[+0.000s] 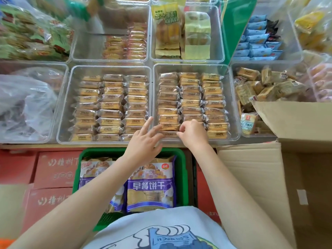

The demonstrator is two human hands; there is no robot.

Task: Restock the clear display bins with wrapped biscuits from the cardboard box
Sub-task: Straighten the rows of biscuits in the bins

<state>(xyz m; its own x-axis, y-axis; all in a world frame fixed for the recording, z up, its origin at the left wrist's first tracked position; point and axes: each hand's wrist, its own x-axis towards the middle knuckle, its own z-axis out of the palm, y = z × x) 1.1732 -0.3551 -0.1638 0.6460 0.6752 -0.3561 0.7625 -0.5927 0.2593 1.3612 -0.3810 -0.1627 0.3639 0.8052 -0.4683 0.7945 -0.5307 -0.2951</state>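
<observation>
Wrapped biscuit (pixel 168 134) beneath left fingers (pixel 154 131), beside right fingers (pixel 181 131)

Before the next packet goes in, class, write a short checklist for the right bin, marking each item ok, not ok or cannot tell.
1. Packets in the right bin lie in neat columns: ok, three tidy columns.
2. Front of the left column has room: cannot tell, the hands cover that corner.
3. Left hand free to help: ok, fingers straight, resting at the bin's front edge.
4. Right hand has a firm grip on a packet: cannot tell, fingers curl at the packets but the contact is hidden.
5. Cardboard box within reach: ok, open at the person's right.
6. Stock left in the box: cannot tell, its inside is out of view.
</observation>
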